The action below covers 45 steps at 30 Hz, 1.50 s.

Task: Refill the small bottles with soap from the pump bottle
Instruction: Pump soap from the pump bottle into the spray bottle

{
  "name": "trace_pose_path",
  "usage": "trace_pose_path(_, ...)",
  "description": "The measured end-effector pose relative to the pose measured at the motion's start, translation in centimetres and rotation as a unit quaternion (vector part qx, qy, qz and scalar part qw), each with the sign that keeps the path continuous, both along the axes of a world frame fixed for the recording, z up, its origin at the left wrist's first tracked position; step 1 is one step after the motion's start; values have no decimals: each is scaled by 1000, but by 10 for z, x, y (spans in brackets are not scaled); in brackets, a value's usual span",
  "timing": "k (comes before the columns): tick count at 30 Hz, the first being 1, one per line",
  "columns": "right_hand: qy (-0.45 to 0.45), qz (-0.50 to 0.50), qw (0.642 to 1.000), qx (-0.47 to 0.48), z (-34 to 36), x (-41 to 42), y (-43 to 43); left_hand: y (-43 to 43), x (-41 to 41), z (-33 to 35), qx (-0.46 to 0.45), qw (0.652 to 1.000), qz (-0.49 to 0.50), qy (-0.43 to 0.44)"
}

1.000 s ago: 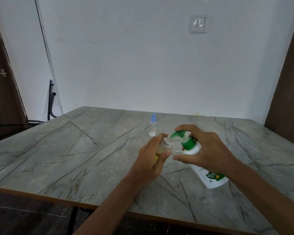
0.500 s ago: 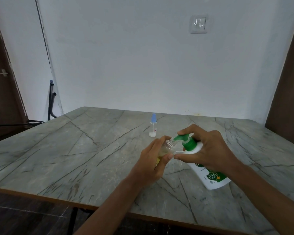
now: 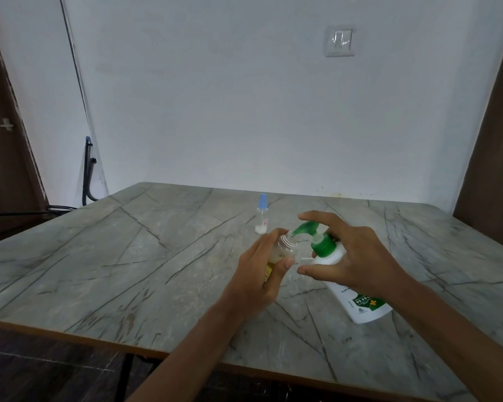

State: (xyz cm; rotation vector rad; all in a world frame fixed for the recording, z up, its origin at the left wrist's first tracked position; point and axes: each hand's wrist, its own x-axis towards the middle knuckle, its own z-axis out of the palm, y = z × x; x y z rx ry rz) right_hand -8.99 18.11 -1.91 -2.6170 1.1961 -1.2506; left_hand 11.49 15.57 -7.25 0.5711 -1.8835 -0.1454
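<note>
My left hand point(image 3: 263, 275) grips a small clear bottle point(image 3: 283, 247) with an open threaded neck and a little yellowish liquid inside, tilted toward the right. My right hand point(image 3: 357, 256) holds a white pump bottle point(image 3: 357, 297) with a green pump head point(image 3: 308, 229), tilted to the left, with its base on the table. My forefinger rests on top of the pump. The green nozzle tip sits right at the small bottle's mouth. A second small bottle point(image 3: 262, 214) with a blue spray cap stands upright farther back, holding a little white liquid.
The grey marble-patterned table point(image 3: 128, 271) reaches the white back wall. Its near edge runs across the bottom of the view. A dark metal frame point(image 3: 87, 172) leans by the wall at the left. A wall switch point(image 3: 339, 42) is mounted high up.
The pump head has risen from its pressed position and my forefinger has lifted with it. Both hands and both bottles stay in nearly the same place.
</note>
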Motion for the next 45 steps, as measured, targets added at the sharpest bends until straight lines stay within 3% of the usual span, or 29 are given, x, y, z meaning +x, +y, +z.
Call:
trace_pose_path(19, -53, 28, 998, 1, 3, 1, -1, 2, 2, 0, 13, 999, -7, -33)
trace_pose_path(30, 9, 5, 1000, 2, 1, 0, -1, 3, 0, 3, 6, 1000, 10, -5)
trace_pose_path(45, -49, 27, 998, 9, 4, 2, 3, 4, 2, 1, 12, 1000, -7, -28)
